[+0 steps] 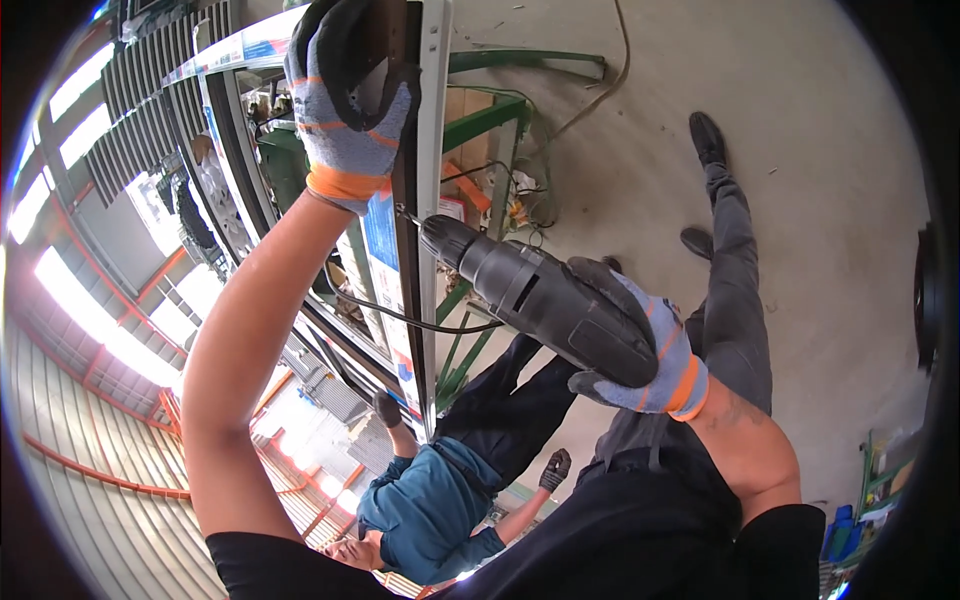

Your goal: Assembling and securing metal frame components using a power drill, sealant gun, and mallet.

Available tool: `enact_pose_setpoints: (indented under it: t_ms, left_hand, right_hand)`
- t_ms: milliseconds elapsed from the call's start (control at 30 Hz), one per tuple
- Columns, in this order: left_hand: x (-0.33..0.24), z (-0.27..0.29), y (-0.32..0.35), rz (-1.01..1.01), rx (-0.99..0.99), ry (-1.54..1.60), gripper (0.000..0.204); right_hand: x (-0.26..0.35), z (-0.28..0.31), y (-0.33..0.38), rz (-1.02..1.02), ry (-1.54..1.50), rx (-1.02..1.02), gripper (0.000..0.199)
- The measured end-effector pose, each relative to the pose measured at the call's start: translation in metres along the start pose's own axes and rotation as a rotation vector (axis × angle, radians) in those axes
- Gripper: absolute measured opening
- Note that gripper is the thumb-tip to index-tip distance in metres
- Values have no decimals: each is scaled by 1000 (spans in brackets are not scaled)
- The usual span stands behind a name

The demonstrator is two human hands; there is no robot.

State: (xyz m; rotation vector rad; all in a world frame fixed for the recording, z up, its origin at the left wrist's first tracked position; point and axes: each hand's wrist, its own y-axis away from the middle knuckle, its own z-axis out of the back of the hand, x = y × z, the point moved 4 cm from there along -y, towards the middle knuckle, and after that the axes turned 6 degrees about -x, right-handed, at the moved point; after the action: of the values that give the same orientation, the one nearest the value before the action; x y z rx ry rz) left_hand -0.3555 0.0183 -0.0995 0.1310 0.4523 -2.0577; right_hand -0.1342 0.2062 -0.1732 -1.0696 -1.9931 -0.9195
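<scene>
While the view tilts steeply, the nearest things are the person's own black sleeves at the lower edge, with both bare forearms reaching upward. Close by, the right hand (pixel 640 345), in a grey knit glove with orange bands and a dark palm, is wrapped shut around the body of a dark grey electric drill (pixel 545 300). Its chuck and bit point up-left and meet the edge of a tall dark metal-framed panel (pixel 415 200), just beside a pale metal strip with small holes. A black cable (pixel 400 315) loops below the drill. Further up, the left hand (pixel 345 90), gloved the same way, is curled closed over the top part of that frame, fingers hooked around its edge. Behind the panel stand green metal trestle frames (pixel 490 120). Below, a second person in a teal shirt (pixel 425 510) and dark trousers, wearing dark gloves, stands against the lower part of the frame. Farther off lies a bare grey concrete floor (pixel 800 150); on the other side, a corrugated roof with orange beams (pixel 90 460) and bright skylights.
</scene>
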Motion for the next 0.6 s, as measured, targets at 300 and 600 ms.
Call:
enact_pose_setpoints:
  t_ms: [300,600]
  left_hand:
    - [-7,-4,-1,50,52,138,59]
    - [14,-4,1,-246,8,34,52]
  right_hand:
    - [-4,-1,-5,26,134,7,82]
    - [13,-1,-11,227,385,20,78]
